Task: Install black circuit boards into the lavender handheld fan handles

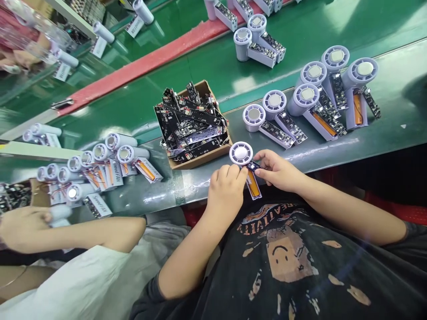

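Note:
My left hand (227, 189) is closed around a lavender handheld fan (240, 153) at the bench's near edge. The fan's round grille points up, and its handle lies uncovered with an orange battery cell (254, 186) inside. Between the thumb and fingers of my right hand (276, 171) is a small black circuit board (254, 166), held right beside the top of the handle. Whether the board touches the handle I cannot tell. Just beyond my left hand stands a cardboard box (187, 165) heaped with black circuit boards (191, 120).
Several fans with boards (276, 102) stand on the bench to the right. More fans (255, 40) sit on the green conveyor (207, 58) behind a red strip (150, 55). At left, a co-worker's arm (93, 233) reaches beside another group of fans (100, 153).

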Demonstrator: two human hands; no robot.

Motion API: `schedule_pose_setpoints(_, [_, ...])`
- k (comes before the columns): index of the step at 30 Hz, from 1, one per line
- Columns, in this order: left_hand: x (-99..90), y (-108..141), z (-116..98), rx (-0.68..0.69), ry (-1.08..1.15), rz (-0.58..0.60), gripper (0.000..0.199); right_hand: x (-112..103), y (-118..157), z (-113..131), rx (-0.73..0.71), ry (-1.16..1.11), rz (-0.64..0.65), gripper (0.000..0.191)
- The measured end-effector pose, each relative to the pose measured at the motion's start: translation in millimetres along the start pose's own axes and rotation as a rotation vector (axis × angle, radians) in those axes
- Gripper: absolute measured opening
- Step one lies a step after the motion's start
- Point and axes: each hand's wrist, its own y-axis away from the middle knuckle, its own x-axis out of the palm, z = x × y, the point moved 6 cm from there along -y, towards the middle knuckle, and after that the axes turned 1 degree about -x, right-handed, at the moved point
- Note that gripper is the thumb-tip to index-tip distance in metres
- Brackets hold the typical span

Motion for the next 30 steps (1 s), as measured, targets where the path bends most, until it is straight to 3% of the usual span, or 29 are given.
schedule_pose_setpoints(3, [4.1,0.9,-2.4,-0.028,-0.024,0.055,0.034,-2.3,0.9,1.7,-0.087,-0.019,-0.053,0.039])
schedule_pose_setpoints(6, [9.6,6.8,-1.9,-0.077,0.044,0.077,0.038,-2.1,2.8,6.3,-0.135,-0.035,-0.063,0.032])
schedule_pose_setpoints(10, [6.0,17.0,-1.2,-0.114,0.153,0.007,0.042,-0.8,3.2,7.2,-0.106,-0.049,-0.037,0.023])
schedule_pose_setpoints(13, [-0.7,19.6,-6.5,-0.095,0.114,-0.026,0.039,-2.4,2.6,7.4,-0.124,-0.047,-0.057,0.023])
schedule_pose_setpoints(23, [1.6,14.1,-16.5,-0.154,0.064,0.066,0.038,-5.8,7.5,6.8,-0.231,0.025,-0.137,0.027])
schedule_pose_setpoints(30, [7.7,2.9,-9.0,-0.238,0.137,0.184,0.037,-3.6,17.4,19.5,-0.438,0.361,-0.204,0.029])
